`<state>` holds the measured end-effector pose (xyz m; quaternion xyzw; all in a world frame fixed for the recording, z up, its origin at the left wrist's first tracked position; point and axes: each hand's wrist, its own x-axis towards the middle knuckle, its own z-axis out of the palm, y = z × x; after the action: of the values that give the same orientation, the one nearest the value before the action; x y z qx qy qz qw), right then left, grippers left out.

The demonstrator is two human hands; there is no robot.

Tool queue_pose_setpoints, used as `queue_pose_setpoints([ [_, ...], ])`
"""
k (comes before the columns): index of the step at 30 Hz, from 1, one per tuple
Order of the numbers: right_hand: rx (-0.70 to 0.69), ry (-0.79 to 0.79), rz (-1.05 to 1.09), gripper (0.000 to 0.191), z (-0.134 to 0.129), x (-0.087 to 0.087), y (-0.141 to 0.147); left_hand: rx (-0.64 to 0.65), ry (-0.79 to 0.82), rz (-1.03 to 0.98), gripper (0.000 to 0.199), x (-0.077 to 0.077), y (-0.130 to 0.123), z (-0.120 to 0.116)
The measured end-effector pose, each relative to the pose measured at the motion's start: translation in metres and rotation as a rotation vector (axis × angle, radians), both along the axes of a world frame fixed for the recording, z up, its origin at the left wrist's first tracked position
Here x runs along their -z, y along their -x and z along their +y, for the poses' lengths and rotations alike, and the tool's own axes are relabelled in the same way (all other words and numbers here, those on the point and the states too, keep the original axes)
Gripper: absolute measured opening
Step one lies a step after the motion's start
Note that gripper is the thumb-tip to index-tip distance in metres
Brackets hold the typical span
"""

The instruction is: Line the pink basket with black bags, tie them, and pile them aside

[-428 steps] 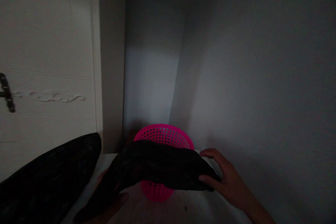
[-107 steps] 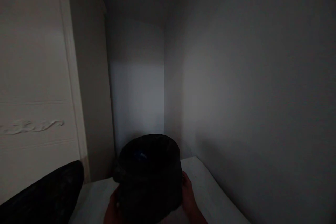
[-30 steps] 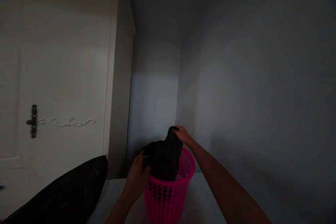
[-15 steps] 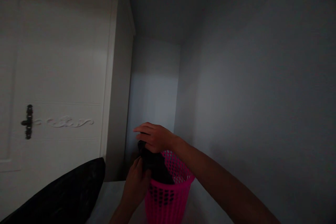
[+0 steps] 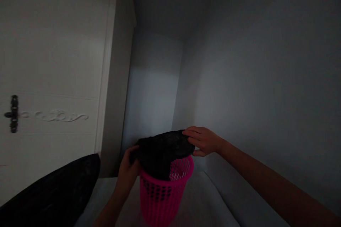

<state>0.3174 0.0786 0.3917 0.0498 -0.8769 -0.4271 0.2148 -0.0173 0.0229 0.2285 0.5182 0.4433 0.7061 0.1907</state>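
Note:
A pink perforated plastic basket (image 5: pixel 162 198) stands upright on a pale surface in front of me. A black plastic bag (image 5: pixel 162 149) hangs partly inside it and spreads above its rim. My left hand (image 5: pixel 128 168) is closed on the bag's left edge, close to the basket's rim. At the bag's right end, my right hand (image 5: pixel 202 140) grips the edge between thumb and fingers, above the far right of the rim. Dark patches of the bag show through the basket's upper holes on the left side.
Another black plastic sheet or bag (image 5: pixel 53 195) lies at lower left. A white wardrobe (image 5: pixel 61 60) with a dark handle (image 5: pixel 14 114) rises on the left. Grey walls (image 5: pixel 253 78) close off the right and back. The pale surface (image 5: pixel 205 202) continues around the basket.
My right hand has moved right, away from my left hand, stretching the bag's edge across the basket's top. The view has shifted slightly, and more of the basket now shows.

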Motion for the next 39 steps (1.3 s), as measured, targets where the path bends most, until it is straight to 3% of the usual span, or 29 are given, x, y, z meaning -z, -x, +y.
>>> queue_pose_setpoints([
  [6, 0.004, 0.036, -0.064, 0.041, -0.015, 0.044, -0.003, 0.130, -0.115, -0.019, 0.044, -0.065, -0.005, 0.035],
  [9, 0.005, 0.076, -0.047, 0.040, -0.022, 0.058, -0.003, 0.286, -0.136, 0.006, 0.048, -0.091, -0.019, 0.030],
  [11, 0.081, 0.157, -0.062, 0.037, -0.026, 0.062, -0.008, 0.394, -0.149, 0.067, 0.049, -0.097, -0.023, 0.015],
  [14, 0.323, 0.372, -0.051, 0.040, -0.031, 0.055, -0.019, 0.506, -0.135, 0.095, 0.044, -0.093, -0.018, -0.010],
  [17, 0.486, 0.701, 0.094, 0.057, -0.036, 0.040, -0.022, 0.648, 0.038, -0.135, 0.059, -0.084, -0.010, -0.025],
  [19, 0.385, 0.917, 0.188, 0.085, -0.042, 0.033, -0.013, 0.681, 0.158, -0.293, 0.067, -0.080, -0.011, -0.028],
  [20, 0.291, 1.015, 0.220, 0.098, -0.045, 0.031, -0.004, 0.639, 0.183, -0.318, 0.066, -0.080, -0.015, -0.029],
  [23, 0.074, 1.249, 0.246, 0.116, -0.057, 0.034, 0.038, 0.416, 0.121, -0.205, 0.053, -0.084, -0.035, -0.029],
  [25, 0.060, 1.295, 0.291, 0.125, -0.062, 0.041, 0.071, 0.329, 0.056, -0.110, 0.045, -0.088, -0.050, -0.031],
  [27, 0.108, 1.262, 0.375, 0.109, -0.060, 0.047, 0.098, 0.346, 0.005, 0.005, 0.041, -0.091, -0.057, -0.036],
  [30, 0.225, 1.222, 0.446, 0.032, -0.045, 0.049, 0.116, 0.367, -0.066, 0.240, 0.052, -0.090, -0.045, -0.042],
  [31, 0.260, 1.211, 0.488, 0.017, -0.038, 0.049, 0.117, 0.370, -0.082, 0.276, 0.058, -0.088, -0.036, -0.042],
  [35, 0.248, 1.315, 0.707, 0.013, -0.022, 0.042, 0.117, 0.438, -0.046, 0.285, 0.087, -0.073, -0.013, -0.029],
  [37, 0.144, 1.435, 0.678, 0.019, -0.026, 0.036, 0.120, 0.477, -0.003, 0.262, 0.109, -0.067, -0.019, -0.017],
  [39, 0.033, 1.467, 0.559, 0.031, -0.036, 0.030, 0.121, 0.477, 0.064, 0.140, 0.103, -0.065, -0.031, -0.007],
])
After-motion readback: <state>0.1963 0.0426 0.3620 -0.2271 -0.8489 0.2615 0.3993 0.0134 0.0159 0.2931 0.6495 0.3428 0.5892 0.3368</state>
